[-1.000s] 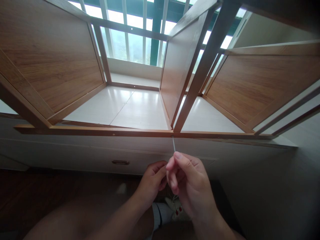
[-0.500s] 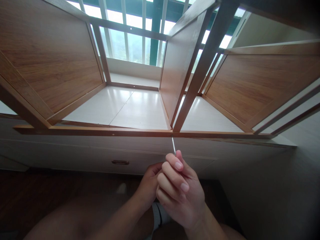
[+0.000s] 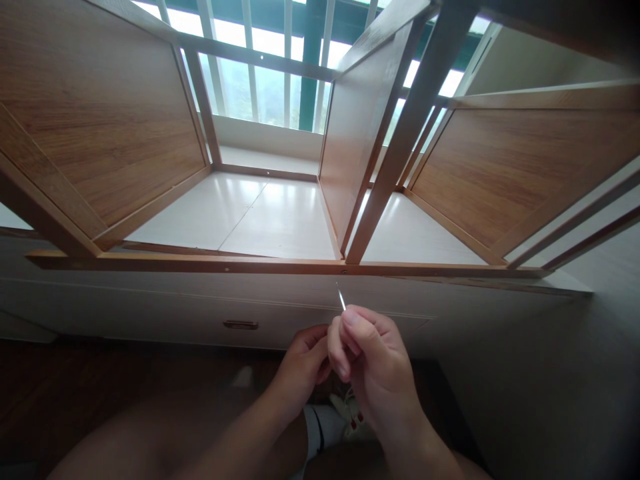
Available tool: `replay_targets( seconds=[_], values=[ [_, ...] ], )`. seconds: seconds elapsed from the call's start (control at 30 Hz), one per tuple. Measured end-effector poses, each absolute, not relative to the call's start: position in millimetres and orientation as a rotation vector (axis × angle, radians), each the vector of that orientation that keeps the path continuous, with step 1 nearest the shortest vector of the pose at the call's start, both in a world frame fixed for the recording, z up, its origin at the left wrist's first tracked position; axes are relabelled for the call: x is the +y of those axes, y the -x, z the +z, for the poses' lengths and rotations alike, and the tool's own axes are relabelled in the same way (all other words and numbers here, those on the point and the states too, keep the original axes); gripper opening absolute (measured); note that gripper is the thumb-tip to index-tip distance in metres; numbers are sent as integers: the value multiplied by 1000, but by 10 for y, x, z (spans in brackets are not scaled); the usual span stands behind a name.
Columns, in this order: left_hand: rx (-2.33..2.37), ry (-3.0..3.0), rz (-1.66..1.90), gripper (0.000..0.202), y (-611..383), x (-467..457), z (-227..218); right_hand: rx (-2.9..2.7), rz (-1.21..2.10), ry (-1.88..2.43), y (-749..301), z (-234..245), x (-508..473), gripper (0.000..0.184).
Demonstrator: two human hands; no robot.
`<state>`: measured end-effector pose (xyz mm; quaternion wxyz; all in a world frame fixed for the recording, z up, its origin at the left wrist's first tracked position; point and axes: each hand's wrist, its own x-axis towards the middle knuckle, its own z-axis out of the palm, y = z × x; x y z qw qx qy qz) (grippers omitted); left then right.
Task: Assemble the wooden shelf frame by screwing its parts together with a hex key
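Note:
My right hand (image 3: 383,363) is closed around a screwdriver, its handle hidden in the fingers. The screwdriver's thin metal shaft (image 3: 341,297) points up and slightly left, its tip a little below the front rail (image 3: 280,265) of a wooden frame and apart from it. Just above the tip, a small dark screw hole (image 3: 344,272) shows in that rail, under a slanting post (image 3: 390,180). My left hand (image 3: 297,373) sits close against the right one, fingers curled; what they hold, if anything, is hidden.
Wooden panels stand at the left (image 3: 120,120), middle (image 3: 367,127) and right (image 3: 540,167) of the frame, which rests on a white ledge (image 3: 250,213). Below is a pale cabinet front with a recessed handle (image 3: 241,325). A barred window (image 3: 270,87) lies behind.
The screwdriver tip has come away from the hole in the rail, moving down and slightly left. My right hand has turned, with its thumb now on top. The frame has stayed still.

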<state>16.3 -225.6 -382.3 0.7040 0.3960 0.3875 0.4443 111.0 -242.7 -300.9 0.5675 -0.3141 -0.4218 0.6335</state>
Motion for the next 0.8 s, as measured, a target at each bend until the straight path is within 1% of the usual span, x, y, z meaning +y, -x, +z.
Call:
replay_targets(
  seconds=[0.07,0.27,0.5,0.8],
  values=[
    [826,-919,1008,44,-161,-2263,-3856,-1070,1390,836,-1156,-3010,-2410,49],
    [798,-967,1017,45,-149,-2274,-3875,-1233,1157,995,-1266,-2909,-2402,47],
    [760,-961,1020,45,-163,-2270,-3906,-1288,1294,960,-1263,-2911,-2406,46],
    [773,-955,1021,46,-171,-2280,-3905,-1311,1234,962,-1253,-2906,-2351,46]
  ],
)
